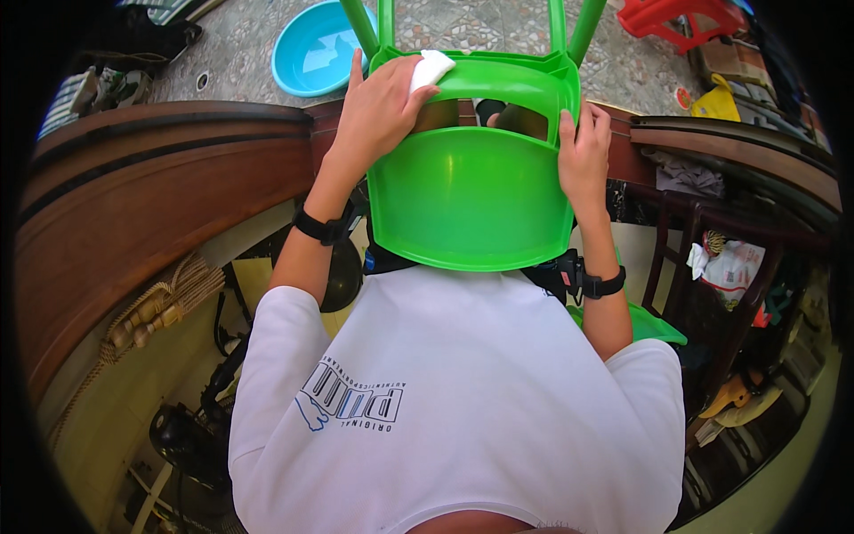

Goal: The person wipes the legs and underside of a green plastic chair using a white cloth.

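Observation:
A green plastic chair (467, 197) lies across my lap, with a broad curved panel towards me and its legs pointing away. Beyond the panel is a wide slot with a curved bar on its far side. My left hand (381, 100) presses a folded white cloth (432, 69) against the left end of that bar. On the other side, my right hand (585, 150) grips the panel's right edge, its thumb on top and its fingers around the outside. Part of the cloth is hidden under my left fingers.
A light-blue basin (313, 50) of water stands on the pebble-patterned floor, left of the chair legs. A red plastic stool (680, 23) is at the far right. Brown wooden door frames (167, 167) flank me. Behind my right arm shows another green plastic piece (657, 327), near a dark wooden chair (667, 260).

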`<action>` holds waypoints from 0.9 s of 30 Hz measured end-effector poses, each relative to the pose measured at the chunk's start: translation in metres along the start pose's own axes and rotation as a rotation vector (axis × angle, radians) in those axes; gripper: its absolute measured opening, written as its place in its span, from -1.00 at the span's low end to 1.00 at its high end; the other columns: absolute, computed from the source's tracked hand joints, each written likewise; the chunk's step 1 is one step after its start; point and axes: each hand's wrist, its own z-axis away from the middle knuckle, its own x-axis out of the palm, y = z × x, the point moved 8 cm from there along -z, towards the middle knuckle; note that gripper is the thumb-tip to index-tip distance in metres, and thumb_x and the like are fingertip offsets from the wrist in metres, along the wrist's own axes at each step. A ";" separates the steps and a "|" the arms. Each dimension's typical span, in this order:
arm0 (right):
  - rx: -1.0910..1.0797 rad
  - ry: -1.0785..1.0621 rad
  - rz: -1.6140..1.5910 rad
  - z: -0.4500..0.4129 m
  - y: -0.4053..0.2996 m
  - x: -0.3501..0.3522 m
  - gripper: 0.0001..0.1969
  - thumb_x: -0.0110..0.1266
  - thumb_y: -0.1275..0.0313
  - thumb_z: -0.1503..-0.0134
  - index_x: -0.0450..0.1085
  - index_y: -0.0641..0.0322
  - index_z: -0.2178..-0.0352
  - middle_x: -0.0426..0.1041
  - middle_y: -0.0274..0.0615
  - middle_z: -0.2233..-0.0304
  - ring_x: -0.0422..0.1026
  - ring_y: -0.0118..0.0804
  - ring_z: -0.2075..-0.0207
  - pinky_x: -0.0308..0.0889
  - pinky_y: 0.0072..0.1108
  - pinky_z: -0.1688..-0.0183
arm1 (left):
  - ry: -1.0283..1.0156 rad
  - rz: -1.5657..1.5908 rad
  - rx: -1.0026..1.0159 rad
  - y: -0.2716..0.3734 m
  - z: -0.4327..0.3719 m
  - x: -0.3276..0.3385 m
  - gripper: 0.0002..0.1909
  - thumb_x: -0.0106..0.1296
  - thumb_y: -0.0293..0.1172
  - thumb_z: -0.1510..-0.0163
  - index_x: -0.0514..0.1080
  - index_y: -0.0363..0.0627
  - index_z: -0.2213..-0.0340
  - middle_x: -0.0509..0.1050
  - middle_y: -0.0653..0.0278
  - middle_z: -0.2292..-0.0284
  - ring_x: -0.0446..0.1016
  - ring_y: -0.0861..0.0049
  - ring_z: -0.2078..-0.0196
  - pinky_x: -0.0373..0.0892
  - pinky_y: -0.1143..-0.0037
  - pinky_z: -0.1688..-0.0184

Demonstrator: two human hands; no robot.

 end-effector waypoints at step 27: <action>-0.050 0.038 -0.029 -0.001 0.006 0.002 -0.46 -0.13 0.07 -0.34 0.30 0.18 -0.19 0.27 0.06 -0.04 0.30 0.14 -0.08 0.28 -0.19 -0.10 | 0.137 0.060 0.022 0.008 0.025 -0.014 -0.44 -0.05 -0.04 -0.29 0.31 -0.16 -0.16 0.41 0.09 -0.14 0.38 0.16 -0.18 0.06 0.10 -0.35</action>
